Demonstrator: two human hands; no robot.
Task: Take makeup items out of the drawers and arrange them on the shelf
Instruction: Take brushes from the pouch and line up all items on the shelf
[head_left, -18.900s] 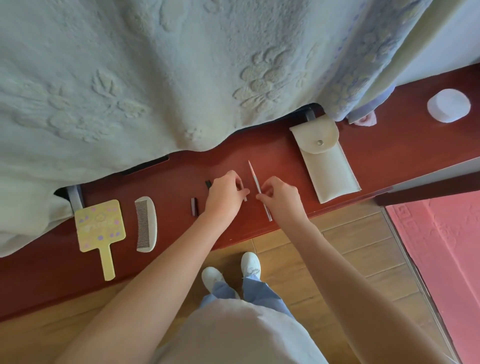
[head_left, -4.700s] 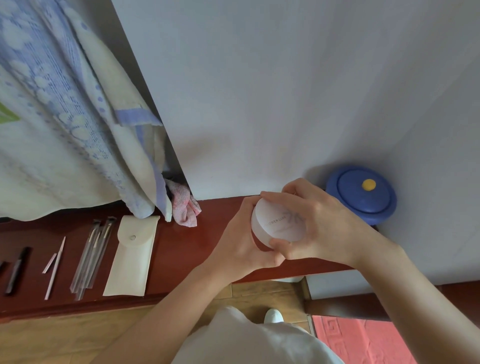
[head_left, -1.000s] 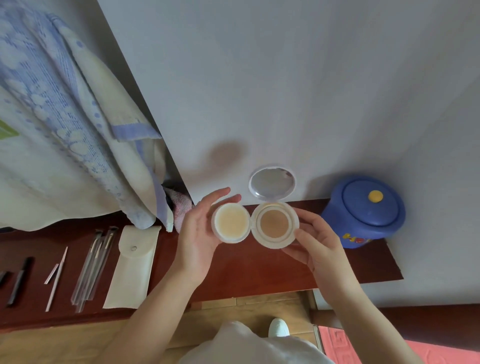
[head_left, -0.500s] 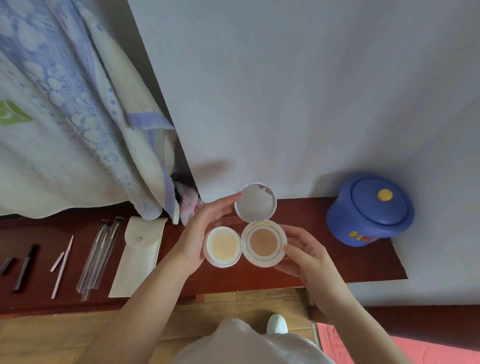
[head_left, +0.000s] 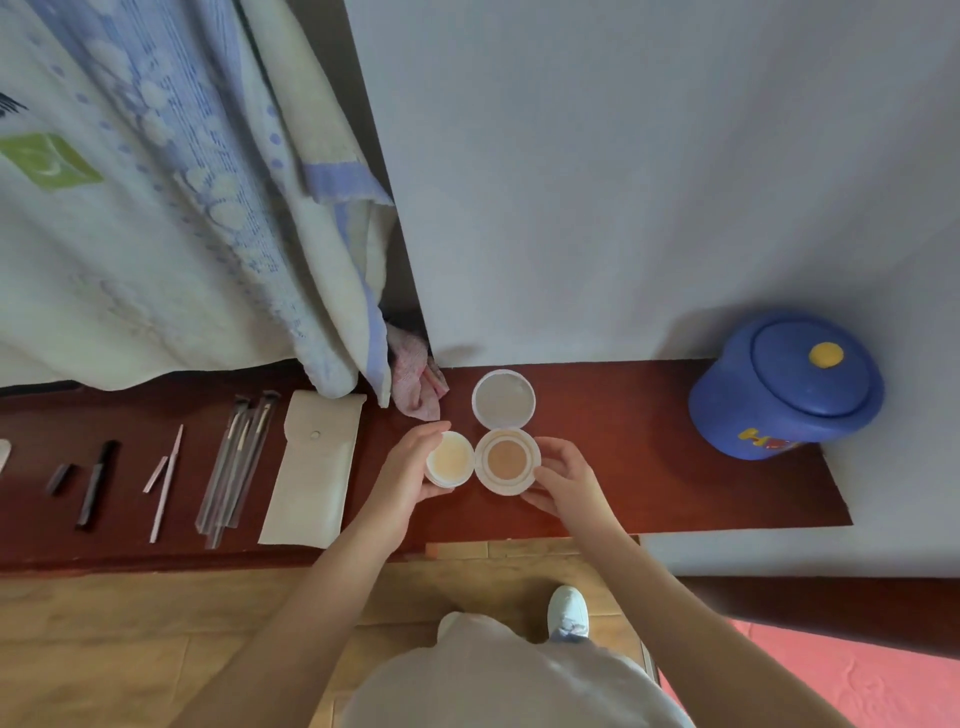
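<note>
An open white cushion compact (head_left: 507, 460) lies low over the dark red shelf (head_left: 649, 467), its mirrored lid (head_left: 503, 399) flipped back toward the wall. My right hand (head_left: 563, 480) holds the compact's right edge. My left hand (head_left: 408, 470) grips the round cream puff (head_left: 450, 459) just left of the compact. Farther left on the shelf lie a cream snap pouch (head_left: 310, 467), several clear-sleeved brushes (head_left: 236, 462), two thin pink sticks (head_left: 165, 478) and black pencils (head_left: 96, 483).
A blue lidded jar (head_left: 787, 384) stands at the shelf's right end against the white wall. A blue-white blanket (head_left: 171, 208) hangs over the shelf's left part, with a pink cloth (head_left: 418, 384) under its corner. Wooden floor and a red mat (head_left: 857, 680) lie below.
Both hands have lowered the open compact and the puff from mid-air down to the shelf surface. The camera view has shifted slightly to the left.
</note>
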